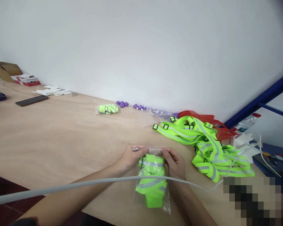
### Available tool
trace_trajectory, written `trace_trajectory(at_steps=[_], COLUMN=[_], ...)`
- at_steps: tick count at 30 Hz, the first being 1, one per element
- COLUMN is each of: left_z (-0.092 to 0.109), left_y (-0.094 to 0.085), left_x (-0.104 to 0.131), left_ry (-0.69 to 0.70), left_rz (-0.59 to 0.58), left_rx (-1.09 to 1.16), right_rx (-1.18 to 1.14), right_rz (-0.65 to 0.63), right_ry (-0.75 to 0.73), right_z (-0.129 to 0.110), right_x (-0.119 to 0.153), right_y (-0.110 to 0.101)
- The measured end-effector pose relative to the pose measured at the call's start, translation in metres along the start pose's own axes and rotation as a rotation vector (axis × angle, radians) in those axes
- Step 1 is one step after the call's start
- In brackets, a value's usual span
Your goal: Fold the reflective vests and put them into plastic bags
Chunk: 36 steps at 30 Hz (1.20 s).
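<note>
My left hand (pixel 132 157) pinches the upper left edge of a clear zip bag (pixel 153 150), thumb lying along its top strip. At the bag's upper right corner, my right hand (pixel 175 160) grips the same strip between thumb and fingers. Inside the bag sits a folded neon-yellow reflective strap (pixel 153 182) with grey stripes. The bag hangs toward me near the table's front edge, and a white cable (pixel 103 180) crosses in front of it. To the right lies a loose heap of matching reflective straps (pixel 209 141) with black buckles.
A bagged strap (pixel 108 109) lies farther back, beside purple round pieces (pixel 122 104) along the wall. A red plastic bag (pixel 200 116) and a bottle (pixel 247 122) stand behind the heap. Far left are a dark flat bar (pixel 31 100), papers (pixel 52 91) and a cardboard box (pixel 7 70).
</note>
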<state>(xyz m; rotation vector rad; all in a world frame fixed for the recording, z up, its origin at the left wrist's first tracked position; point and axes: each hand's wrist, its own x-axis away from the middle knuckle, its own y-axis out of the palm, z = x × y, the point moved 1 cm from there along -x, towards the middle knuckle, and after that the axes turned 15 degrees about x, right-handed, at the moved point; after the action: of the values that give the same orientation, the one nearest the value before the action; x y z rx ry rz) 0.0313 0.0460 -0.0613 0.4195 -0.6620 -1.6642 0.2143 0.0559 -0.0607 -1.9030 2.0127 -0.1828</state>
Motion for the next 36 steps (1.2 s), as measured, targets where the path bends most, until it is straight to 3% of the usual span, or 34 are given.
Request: trace_trajectory(at_steps=[16,31,36], left_z=[0.0055,0.0046,0.0072], left_y=[-0.0013,0.0002,0.0035], left_x=[-0.0007,-0.0021,0.001], left_ry=[-0.029,0.0,-0.004], left_rz=[0.005,0.007,0.0], left_rx=[-0.073,-0.126,-0.121], right_rx=[-0.194,-0.076,-0.074], right_rz=[-0.065,-0.015,-0.087], right_ry=[0.031,-0.042,-0.02], right_z=[-0.0019,0.0012,0.0028], right_x=[0.0014,-0.0017,-0.0029], right_y=[-0.0001,-0.0029,-0.0021])
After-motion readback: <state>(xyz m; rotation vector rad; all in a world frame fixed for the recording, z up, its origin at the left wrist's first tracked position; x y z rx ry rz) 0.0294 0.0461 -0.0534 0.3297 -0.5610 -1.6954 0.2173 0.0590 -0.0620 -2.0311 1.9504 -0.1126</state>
